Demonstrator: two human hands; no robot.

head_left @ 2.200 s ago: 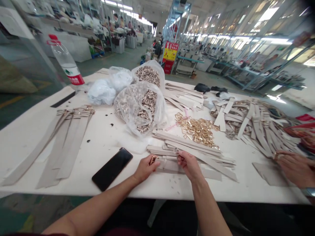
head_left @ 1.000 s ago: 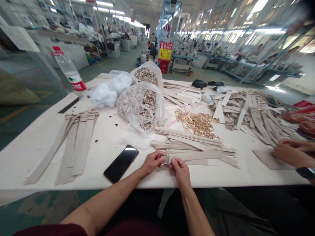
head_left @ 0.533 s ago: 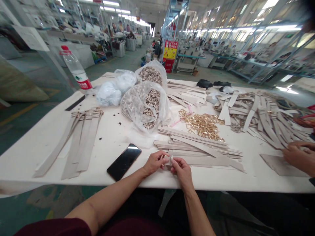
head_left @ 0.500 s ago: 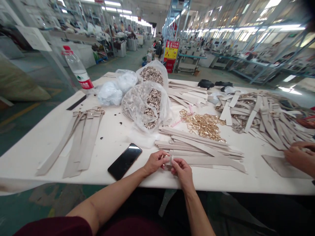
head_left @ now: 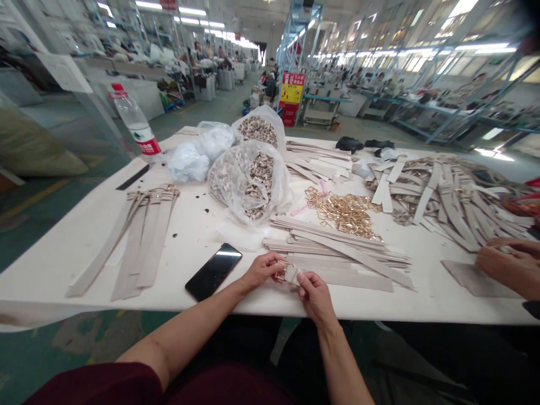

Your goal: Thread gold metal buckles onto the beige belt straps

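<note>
Beige flat strap end [head_left: 290, 274], pinched between left hand [head_left: 262, 270] and right hand [head_left: 315, 298]; both grips clenched on it. Located near the white worktop's [head_left: 426, 308] front edge, just beside a pile of beige straps [head_left: 337, 253].

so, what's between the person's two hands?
A beige strap end, pinched by the left hand and right hand, shows in the head view.

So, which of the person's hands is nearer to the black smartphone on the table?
Left. The left hand is just to the right of the black smartphone, not touching it. The right hand is farther away, past the left hand on the side away from the phone.
</note>
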